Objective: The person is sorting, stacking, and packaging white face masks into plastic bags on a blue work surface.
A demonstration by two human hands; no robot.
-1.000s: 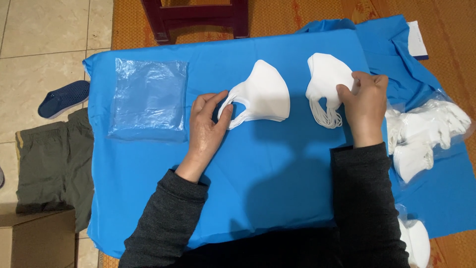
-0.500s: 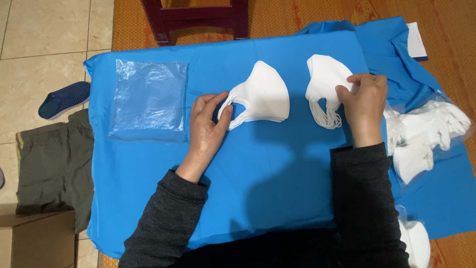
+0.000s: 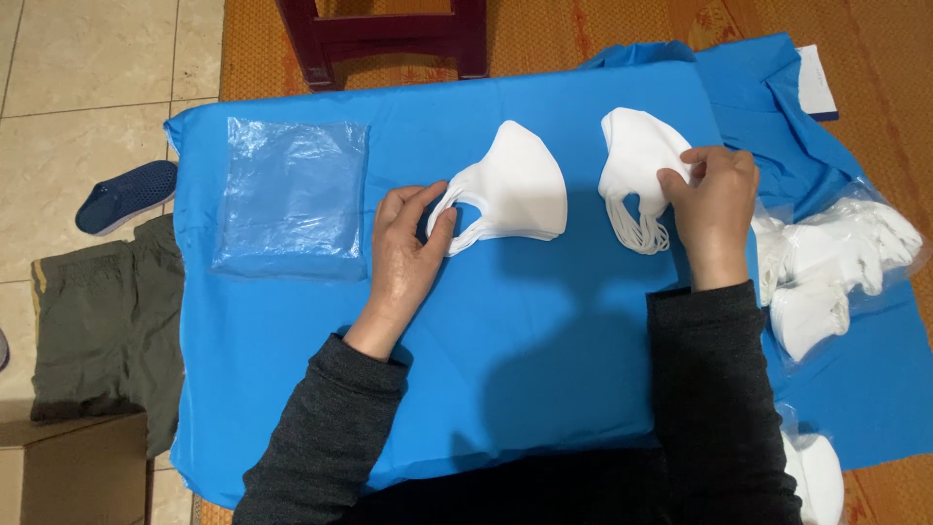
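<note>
Two stacks of white masks lay near the far edge of the blue-covered table (image 3: 544, 369). The left hand (image 3: 406, 255) pinched the ear loops of the left stack (image 3: 515, 194), its long axis running left-right, rounded front pointing right. The right hand (image 3: 714, 199) gripped the right stack (image 3: 637, 160), loops trailing toward the near edge.

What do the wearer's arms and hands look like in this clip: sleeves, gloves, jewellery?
Both arms are in long sleeves of dark charcoal-grey knit, slightly heathered, ending in plain cuffs at the wrists. The left hand and right hand are bare: no gloves, and no rings, watch or bracelet show. The nails look short and unpainted.
</note>
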